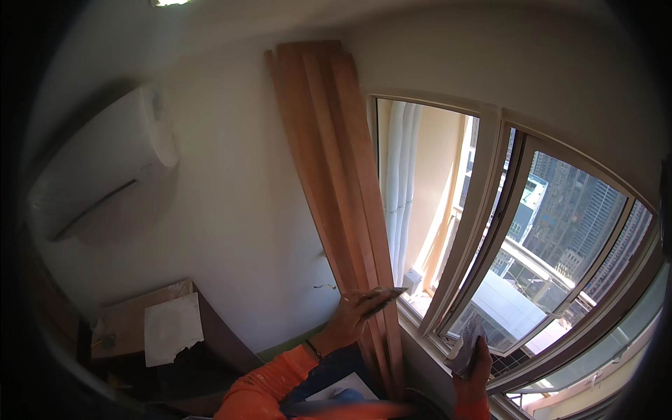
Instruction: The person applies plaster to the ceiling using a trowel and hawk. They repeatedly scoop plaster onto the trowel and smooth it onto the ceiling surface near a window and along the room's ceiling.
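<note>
My left hand (345,324), in an orange sleeve, is raised in front of the leaning wooden boards. Its fingers are closed around a thin, flat tool like a scraper blade (393,292), whose pointed end sticks out to the right toward the window. Lower right, my right hand (477,367) grips a grey, flat piece with a rough, shiny surface (465,348) close to the window sill. The exact kind of this piece cannot be made out. The two hands are well apart.
Several long brown wooden boards (336,154) lean in the corner beside the window frame (488,182). A white air conditioner (112,164) hangs on the left wall. Below it, a torn white sheet (173,329) and a shallow box (115,329) rest on dark furniture.
</note>
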A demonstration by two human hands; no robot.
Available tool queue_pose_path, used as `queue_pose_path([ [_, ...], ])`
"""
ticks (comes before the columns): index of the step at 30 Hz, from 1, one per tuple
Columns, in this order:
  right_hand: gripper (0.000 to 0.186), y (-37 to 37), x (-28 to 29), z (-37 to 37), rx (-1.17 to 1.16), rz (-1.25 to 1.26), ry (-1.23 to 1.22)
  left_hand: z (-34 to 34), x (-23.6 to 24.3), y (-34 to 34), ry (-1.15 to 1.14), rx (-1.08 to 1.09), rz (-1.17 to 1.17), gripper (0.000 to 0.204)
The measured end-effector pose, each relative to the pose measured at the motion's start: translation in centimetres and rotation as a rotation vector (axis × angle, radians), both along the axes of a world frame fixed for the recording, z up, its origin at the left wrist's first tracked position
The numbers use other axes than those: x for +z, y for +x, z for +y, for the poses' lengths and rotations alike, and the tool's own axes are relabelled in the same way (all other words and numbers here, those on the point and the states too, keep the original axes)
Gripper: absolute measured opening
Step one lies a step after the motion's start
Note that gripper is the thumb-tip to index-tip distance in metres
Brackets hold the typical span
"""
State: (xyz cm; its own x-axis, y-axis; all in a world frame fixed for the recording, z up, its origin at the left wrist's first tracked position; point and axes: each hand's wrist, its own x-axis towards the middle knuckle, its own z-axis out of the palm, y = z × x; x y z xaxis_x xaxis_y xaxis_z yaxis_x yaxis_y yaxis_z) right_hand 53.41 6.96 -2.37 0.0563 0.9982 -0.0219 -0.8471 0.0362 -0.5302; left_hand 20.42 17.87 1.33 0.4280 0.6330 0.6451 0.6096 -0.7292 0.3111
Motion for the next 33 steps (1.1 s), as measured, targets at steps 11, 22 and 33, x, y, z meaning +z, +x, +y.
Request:
queue_pose_path([
  [11, 0.04, -4.5, 0.8, 1.6, -0.367, 0.011, -0.057, 26.1, 29.3, -7.0, 0.076, -0.363, -1.511, 0.035],
  [22, 0.044, -6.9, -0.3, -2.1, -0.774, -0.105, -0.136, 43.5, 55.2, -6.9, 0.113, -0.694, -1.835, 0.051],
  [33, 0.053, -3.3, -1.9, -11.5, -0.847, 0.014, -0.109, 25.9, 53.4, 7.7, 0.481, -0.692, -1.651, 0.064],
])
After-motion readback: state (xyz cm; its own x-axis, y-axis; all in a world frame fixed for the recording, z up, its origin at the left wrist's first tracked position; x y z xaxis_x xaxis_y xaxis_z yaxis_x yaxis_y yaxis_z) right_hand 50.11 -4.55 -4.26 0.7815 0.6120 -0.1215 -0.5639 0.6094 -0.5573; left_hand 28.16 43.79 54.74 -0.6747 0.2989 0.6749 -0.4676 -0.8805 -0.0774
